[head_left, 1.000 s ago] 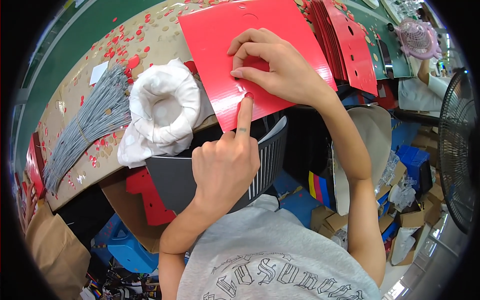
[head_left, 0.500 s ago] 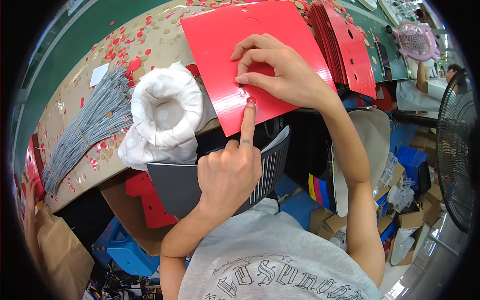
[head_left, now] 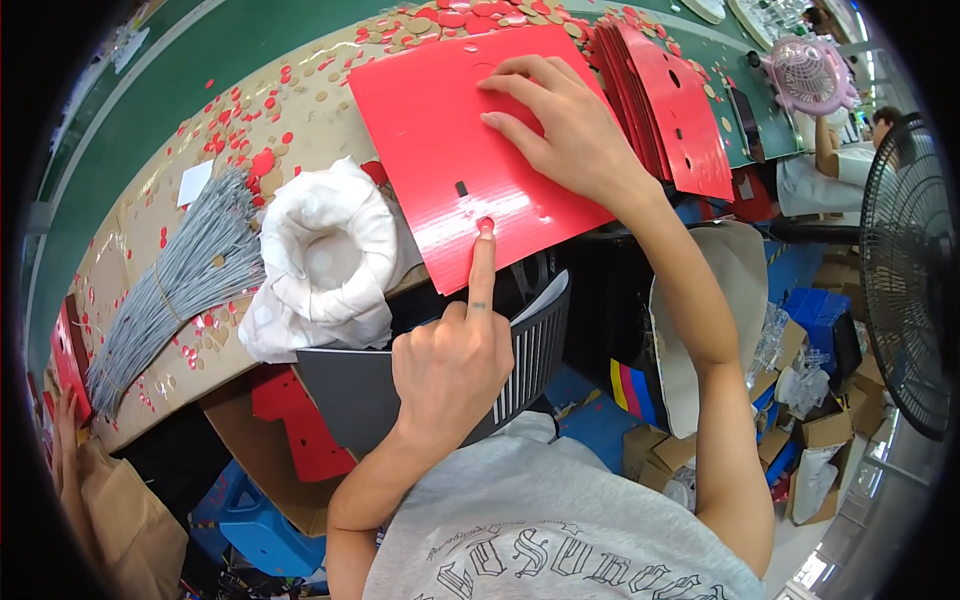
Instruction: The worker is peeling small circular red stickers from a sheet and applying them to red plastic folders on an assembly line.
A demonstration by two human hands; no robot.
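Left hand [head_left: 452, 365], fisted with index fingertip [head_left: 485, 228] on the red corrugated plastic sheet [head_left: 450, 160] near its overhanging near edge; right hand [head_left: 570, 135] flat, pinning the sheet's far part on the cardboard-covered desk [head_left: 150, 230].

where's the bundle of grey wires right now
In the head view the bundle of grey wires lies on the table's left side, just left of the white cloth roll.

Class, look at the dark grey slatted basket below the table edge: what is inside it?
The basket's inside is mostly hidden by the left hand and the red sheet; only a dark interior shows, and its contents cannot be seen.
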